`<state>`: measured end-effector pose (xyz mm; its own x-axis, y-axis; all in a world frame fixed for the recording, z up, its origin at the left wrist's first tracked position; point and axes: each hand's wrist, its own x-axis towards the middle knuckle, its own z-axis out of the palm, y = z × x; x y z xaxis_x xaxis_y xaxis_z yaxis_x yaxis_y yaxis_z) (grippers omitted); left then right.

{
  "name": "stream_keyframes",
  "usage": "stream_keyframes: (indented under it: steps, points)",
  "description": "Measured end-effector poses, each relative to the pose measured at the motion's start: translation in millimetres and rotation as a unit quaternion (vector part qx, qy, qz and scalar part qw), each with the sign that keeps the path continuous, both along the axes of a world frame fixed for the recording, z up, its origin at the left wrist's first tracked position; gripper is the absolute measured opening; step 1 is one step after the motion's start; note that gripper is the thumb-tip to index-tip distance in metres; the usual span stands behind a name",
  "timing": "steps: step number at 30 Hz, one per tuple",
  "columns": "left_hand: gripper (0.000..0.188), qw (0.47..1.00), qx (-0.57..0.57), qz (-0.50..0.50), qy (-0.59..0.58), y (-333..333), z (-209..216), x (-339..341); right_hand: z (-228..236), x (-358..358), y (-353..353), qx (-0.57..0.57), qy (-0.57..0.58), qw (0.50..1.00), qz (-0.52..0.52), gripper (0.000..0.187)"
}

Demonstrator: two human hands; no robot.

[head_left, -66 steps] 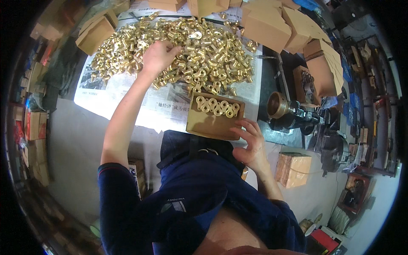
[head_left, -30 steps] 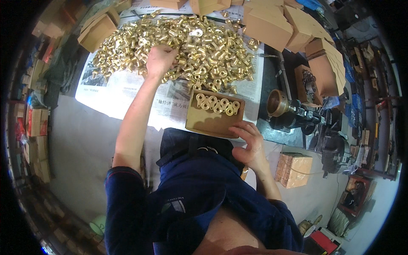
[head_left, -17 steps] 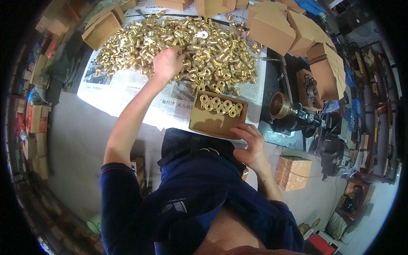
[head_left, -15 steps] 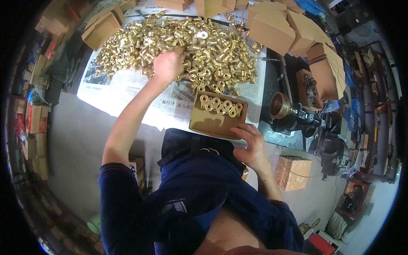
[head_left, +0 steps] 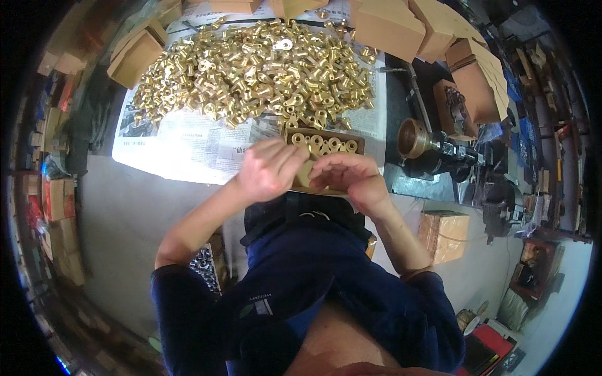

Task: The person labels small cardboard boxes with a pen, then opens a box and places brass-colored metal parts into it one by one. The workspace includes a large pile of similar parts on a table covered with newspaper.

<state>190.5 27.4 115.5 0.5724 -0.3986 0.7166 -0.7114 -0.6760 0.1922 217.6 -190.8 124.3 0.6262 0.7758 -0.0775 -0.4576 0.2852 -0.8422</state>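
Back from the brass pile (head_left: 251, 69) came the left hand (head_left: 268, 169), fingers curled shut on something too small to make out. It met the right hand (head_left: 348, 182), which gripped the box (head_left: 323, 147) just below the pile, on newspaper (head_left: 188, 141). One row of fittings sat inside; another piece seemed about to go in.

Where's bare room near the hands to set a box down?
Best patch: the bare newspaper left of the left hand, below the brass pile. The grey surface further left is also bare. Crowded: the small box under the right hand, and the machine and cartons at right.
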Motion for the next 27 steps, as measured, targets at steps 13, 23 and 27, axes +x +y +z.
stream_keyframes:
  steps: [13,23,27]
  points:
    - [0.021,0.995,-0.053,-0.057,0.067,-14.7,0.4,-17.0,-8.3,-12.0,5.2,-0.006,0.033,0.995,-0.089,0.033]
    - [0.021,0.958,-0.072,-0.103,0.259,-9.0,22.5,-41.8,-4.6,-8.9,6.6,-0.068,-0.036,0.997,0.006,0.008]
    - [0.022,0.966,-0.039,-0.114,0.23,-7.6,21.4,-42.5,-8.5,-9.4,10.4,-0.09,-0.04,0.995,0.034,0.009]
